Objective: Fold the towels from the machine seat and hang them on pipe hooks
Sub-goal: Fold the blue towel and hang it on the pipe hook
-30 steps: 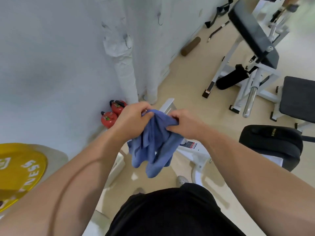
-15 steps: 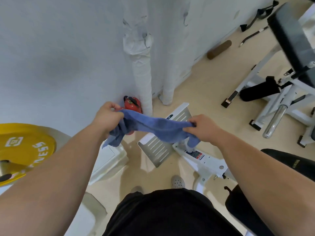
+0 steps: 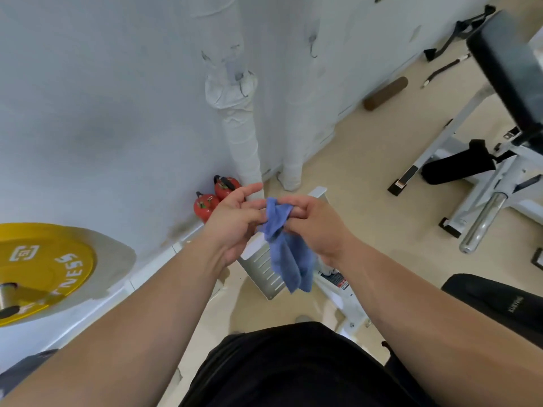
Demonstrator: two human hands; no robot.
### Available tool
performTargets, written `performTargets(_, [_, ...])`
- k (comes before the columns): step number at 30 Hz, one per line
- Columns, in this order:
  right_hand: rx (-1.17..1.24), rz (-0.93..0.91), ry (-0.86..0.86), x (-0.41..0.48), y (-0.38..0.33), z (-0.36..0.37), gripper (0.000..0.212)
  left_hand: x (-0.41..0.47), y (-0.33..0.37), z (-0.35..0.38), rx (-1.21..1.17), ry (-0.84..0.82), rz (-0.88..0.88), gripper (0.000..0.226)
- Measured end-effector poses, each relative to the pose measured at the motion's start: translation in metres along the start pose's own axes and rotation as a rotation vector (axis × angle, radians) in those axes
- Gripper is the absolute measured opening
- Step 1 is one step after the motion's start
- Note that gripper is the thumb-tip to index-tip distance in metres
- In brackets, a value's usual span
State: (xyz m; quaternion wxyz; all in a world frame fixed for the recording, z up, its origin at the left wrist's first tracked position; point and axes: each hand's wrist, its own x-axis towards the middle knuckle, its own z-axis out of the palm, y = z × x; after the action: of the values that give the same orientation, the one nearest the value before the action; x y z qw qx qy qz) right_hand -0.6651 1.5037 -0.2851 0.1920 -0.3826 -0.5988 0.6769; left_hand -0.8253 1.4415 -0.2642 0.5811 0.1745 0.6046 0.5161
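Observation:
A small blue towel [image 3: 289, 254] hangs doubled over in front of me, its top bunched between both hands. My right hand [image 3: 313, 227] pinches the top fold. My left hand [image 3: 235, 218] touches the same fold with thumb and middle fingers, its index finger stretched out. Straight ahead stand two white wrapped pipes [image 3: 242, 133] against the wall. A small metal hook [image 3: 313, 47] sticks out of the wall to the right of them, another hook [image 3: 205, 55] to the left of the nearer pipe. The black machine seat [image 3: 499, 306] shows at the lower right.
A yellow weight plate [image 3: 38, 268] sits at the left. Two red kettlebells [image 3: 216, 195] stand at the pipe's foot. A ribbed metal footplate [image 3: 264, 268] lies below the towel. A white bench frame [image 3: 470, 160] with black pads fills the right, a brown roller [image 3: 385, 94] by the wall.
My hands, spread apart with the towel stretched between them half a second ago, have come together. The towel now hangs folded in half below them.

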Motion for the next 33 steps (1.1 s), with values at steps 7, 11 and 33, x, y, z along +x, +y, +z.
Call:
performTargets(7, [-0.047, 0.019, 0.306, 0.002, 0.011, -0.003, 0.019, 0.003, -0.018, 0.02, 0.018, -0.015, 0.075, 0.057])
performTargets(11, [-0.068, -0.008, 0.382, 0.004, 0.005, 0.0, 0.025, 0.004, -0.017, 0.016, -0.057, -0.056, 0.063, 0.052])
performTargets(33, [0.191, -0.108, 0.269, -0.013, -0.023, 0.029, 0.03, -0.01, 0.005, 0.011, 0.055, 0.13, 0.221, 0.038])
